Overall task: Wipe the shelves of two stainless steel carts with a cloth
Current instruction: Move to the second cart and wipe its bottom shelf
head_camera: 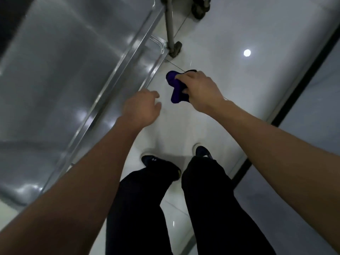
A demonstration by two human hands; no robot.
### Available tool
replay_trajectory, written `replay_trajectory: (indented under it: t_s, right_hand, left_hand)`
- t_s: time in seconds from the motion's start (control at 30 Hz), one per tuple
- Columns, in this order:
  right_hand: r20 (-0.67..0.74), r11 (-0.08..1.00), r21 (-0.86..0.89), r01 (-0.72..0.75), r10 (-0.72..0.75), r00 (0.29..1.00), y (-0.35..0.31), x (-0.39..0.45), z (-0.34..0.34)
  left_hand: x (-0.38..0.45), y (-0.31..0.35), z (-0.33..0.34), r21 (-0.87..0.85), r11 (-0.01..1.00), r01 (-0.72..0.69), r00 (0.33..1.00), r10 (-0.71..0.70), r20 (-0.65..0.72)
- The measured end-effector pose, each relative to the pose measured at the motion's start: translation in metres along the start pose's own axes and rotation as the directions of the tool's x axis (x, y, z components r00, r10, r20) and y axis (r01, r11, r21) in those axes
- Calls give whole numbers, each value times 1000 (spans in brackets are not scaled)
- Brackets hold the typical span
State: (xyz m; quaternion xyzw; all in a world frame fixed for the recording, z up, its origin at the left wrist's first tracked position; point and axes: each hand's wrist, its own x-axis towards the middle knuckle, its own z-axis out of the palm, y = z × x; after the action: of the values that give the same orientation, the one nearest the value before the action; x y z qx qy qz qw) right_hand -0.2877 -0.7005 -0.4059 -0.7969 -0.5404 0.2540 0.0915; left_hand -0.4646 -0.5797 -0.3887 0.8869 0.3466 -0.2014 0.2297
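A stainless steel cart fills the left of the view, its top shelf [60, 74] shiny and bare, with a lower shelf's corner [156, 46] showing beneath. My right hand [200, 89] is held over the floor to the right of the cart, closed on a bunched dark blue cloth [175, 87] that hangs below the fingers. My left hand [141, 107] hovers just off the cart's raised rim [117, 78], fingers loosely curled and holding nothing. The cloth touches neither shelf.
The cart's leg and caster [174, 46] stand at the top centre, and another wheel [199, 10] sits beyond. My legs and dark shoes [156, 161] stand on glossy white floor tiles. A dark strip [301, 80] runs along the right side.
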Motion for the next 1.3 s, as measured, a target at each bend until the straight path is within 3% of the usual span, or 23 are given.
replay_trajectory:
  t_s: [0.17,0.37,0.57,0.83,0.97,1.13,1.3]
  right_hand:
    - [43,999,-31,36,-35,998,-47,-74,-86]
    - [104,981,-97,167,-157,982,-124,-148,-181]
    - [125,931,-106,348,-335,934,-213,-199,-219]
    - [221,807,-189,559,-520,825,-370,-245,-164]
    - [331,702,-193,686,-612,719,-477,-278,-107]
    - [455,559,-131,819,-700,551,-603,-319,-33]
    - [532,427,-47,903,-755,385,-710,-347,35]
  left_hand:
    - [-88,40,-79,-101,992,72,997,-72,4]
    - [-222,62,-165,-171,967,190,971,-210,-110]
    - [-349,52,-203,-254,922,291,911,-348,-222]
    - [-510,-50,-180,-410,851,329,790,-486,-374]
    - [-613,-118,-132,-440,785,437,738,-592,-323]
    - [-733,-189,-75,-546,598,587,581,-781,-230]
    - [-820,-241,-40,-637,415,650,412,-896,-164]
